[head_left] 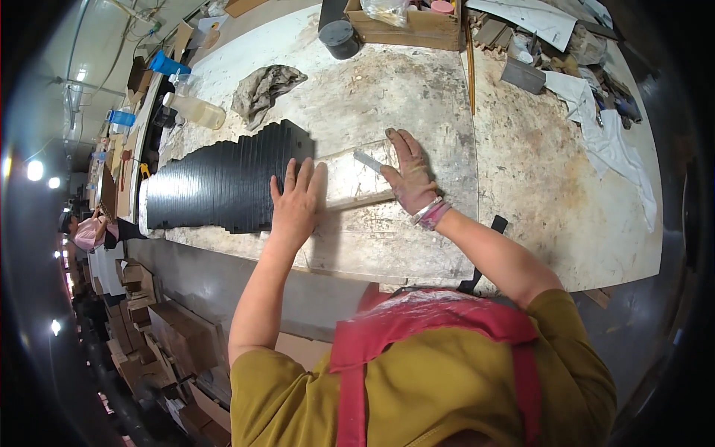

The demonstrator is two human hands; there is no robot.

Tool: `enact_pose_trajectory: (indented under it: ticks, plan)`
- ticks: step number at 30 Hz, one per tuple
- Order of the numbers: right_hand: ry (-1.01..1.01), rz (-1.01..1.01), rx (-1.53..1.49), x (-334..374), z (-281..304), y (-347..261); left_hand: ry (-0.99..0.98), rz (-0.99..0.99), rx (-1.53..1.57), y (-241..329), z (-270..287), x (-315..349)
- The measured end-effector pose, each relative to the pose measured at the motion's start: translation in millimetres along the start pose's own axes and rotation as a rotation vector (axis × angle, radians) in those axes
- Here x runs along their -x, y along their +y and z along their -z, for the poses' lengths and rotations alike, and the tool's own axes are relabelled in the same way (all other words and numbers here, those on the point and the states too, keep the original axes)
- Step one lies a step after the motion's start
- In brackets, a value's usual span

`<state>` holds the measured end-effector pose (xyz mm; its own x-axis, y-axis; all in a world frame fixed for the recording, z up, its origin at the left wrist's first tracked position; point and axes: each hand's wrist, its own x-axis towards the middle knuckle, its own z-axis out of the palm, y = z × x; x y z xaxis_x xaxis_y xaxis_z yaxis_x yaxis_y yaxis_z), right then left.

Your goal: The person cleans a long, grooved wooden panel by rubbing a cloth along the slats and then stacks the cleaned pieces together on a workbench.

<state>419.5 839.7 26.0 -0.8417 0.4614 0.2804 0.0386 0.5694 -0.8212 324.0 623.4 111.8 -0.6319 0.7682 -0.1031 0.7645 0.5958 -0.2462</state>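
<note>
My left hand (296,197) is bare, its fingers spread and lying flat at the right end of a long stack of thin black panels (223,179). The stack lies on its side with uneven edges. To the right is a clear or pale glossy block (346,179), flat on the table between my hands. My right hand (411,177), in a stained, thin glove, rests at the block's right end with fingers stretched out and thumb apart. A short flat grey metal strip (368,160) lies over the block, its end at my right thumb; whether the thumb presses it I cannot tell.
The worn, stained white table (417,89) carries a crumpled grey rag (264,93), a plastic bottle of yellowish liquid (197,110), a dark round tub (339,39) and a cardboard box (410,28). White cloth (596,127) and scraps lie far right. Another person (89,229) stands far left.
</note>
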Motion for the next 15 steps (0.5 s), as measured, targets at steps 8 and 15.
enact_pose_trajectory:
  ticks: [8, 15]
  plan:
    - [-0.098, -0.216, -0.200, 31, 26, 30, 0.308, 0.014, 0.223, 14, 4, 29]
    - [-0.101, -0.285, 0.092, 22, 14, 5, 0.385, -0.052, 0.371, -5, -3, 41]
